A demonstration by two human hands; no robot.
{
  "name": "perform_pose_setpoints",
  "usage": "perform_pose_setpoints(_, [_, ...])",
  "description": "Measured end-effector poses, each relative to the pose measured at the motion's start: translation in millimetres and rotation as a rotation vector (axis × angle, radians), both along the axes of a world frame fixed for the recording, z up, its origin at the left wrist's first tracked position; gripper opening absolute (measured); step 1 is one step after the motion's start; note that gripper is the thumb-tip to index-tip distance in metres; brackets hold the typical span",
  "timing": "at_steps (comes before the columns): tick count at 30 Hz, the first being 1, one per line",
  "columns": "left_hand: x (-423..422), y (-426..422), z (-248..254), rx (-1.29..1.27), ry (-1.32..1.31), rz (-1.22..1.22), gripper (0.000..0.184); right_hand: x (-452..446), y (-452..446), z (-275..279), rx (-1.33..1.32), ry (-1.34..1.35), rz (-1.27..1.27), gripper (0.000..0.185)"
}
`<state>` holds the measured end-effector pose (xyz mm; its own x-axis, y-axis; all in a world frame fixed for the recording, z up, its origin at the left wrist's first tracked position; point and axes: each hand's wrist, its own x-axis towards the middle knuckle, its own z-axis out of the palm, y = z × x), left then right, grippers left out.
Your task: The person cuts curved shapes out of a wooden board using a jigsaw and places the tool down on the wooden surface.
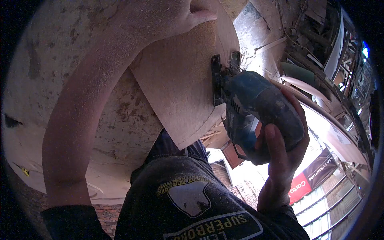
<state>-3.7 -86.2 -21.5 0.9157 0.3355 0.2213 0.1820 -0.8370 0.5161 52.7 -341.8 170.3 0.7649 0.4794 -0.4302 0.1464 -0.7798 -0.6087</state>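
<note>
My right hand (286, 148) is wrapped round the handle of a dusty blue-and-black jigsaw (262, 100). The jigsaw's metal base (217, 80) sits at the right edge of a thin plywood board (176, 86), which has a curved side and a pointed near corner. Where the blade meets the wood is hard to make out. My left hand (176, 18) rests on the far part of the board with its thumb stretched out; the other fingers are mostly beyond the frame's top. Fine sawdust coats my left forearm.
Beneath the board lies a worn, stained wooden work surface (120, 116). Wood scraps and offcuts (312, 52) are heaped at the right. Below the edge are a brown box-like piece (232, 155) and a red sign (300, 188). A small yellow-handled tool (25, 172) lies far left.
</note>
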Motion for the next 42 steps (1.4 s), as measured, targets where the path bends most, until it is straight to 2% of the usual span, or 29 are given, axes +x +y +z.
perform_pose_setpoints(5, [-1.3, -3.2, 13.1, -0.068, 0.073, 0.020, 0.054, -2.3, 6.0, 1.7, -0.031, 0.002, -0.024, 0.076])
perform_pose_setpoints(8, [0.2, 0.6, -0.6, -0.047, 0.031, 0.000, 0.054, 0.9, 3.1, 1.6, -0.035, -0.005, 0.010, 0.075])
perform_pose_setpoints(17, [-1.4, 2.4, -0.1, 0.058, -0.029, -0.024, 0.048, 1.8, 5.2, 3.6, -0.047, 0.001, 0.013, 0.076])
perform_pose_setpoints(20, [-0.5, 2.3, 0.3, -0.021, -0.030, -0.031, 0.048, 1.8, 6.2, 3.8, -0.056, -0.007, 0.010, 0.077])
perform_pose_setpoints(23, [-1.3, 2.5, -0.7, 0.040, -0.045, -0.023, 0.048, 2.9, 7.4, 2.6, -0.058, -0.031, 0.037, 0.078])
perform_pose_setpoints(31, [0.0, 2.6, 1.4, -0.013, -0.014, -0.028, 0.047, 8.0, 9.0, 3.0, -0.071, -0.048, 0.089, 0.079])
perform_pose_setpoints(42, [0.8, 3.4, 0.7, -0.052, -0.024, -0.030, 0.047, 9.6, 10.9, 1.5, -0.027, -0.052, 0.030, 0.076])
